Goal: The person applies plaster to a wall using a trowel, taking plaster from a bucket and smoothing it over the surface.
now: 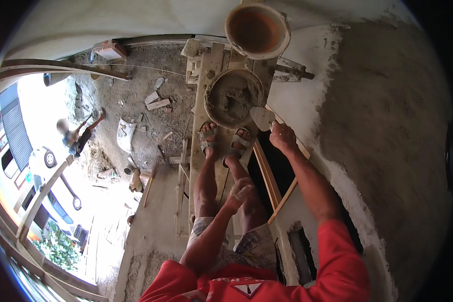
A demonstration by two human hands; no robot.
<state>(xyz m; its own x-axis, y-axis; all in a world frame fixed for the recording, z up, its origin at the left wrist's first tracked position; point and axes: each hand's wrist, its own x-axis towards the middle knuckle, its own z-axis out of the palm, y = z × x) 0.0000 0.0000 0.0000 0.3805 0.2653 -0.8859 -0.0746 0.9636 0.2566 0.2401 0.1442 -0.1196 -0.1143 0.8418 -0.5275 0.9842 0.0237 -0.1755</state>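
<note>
My right hand (283,135) grips a trowel (260,118) by its handle, its blade just right of a bucket of grey mortar (214,100). The bucket stands on a wooden plank platform (211,63), just beyond my sandaled feet (208,136). My left hand (240,191) is curled in front of my legs, dusted grey; what it holds, if anything, I cannot make out. A second bucket (256,30), reddish inside, is at the platform's far end. On my right is a wall with a darker coat of plaster (377,126) beside a paler area.
A dark gap with slanted timbers (267,176) lies right of my legs. Below on the left is rubble ground with a sack (126,135). A person (75,136) is out by a wooden railing (45,196), with a parked vehicle (50,158) beyond.
</note>
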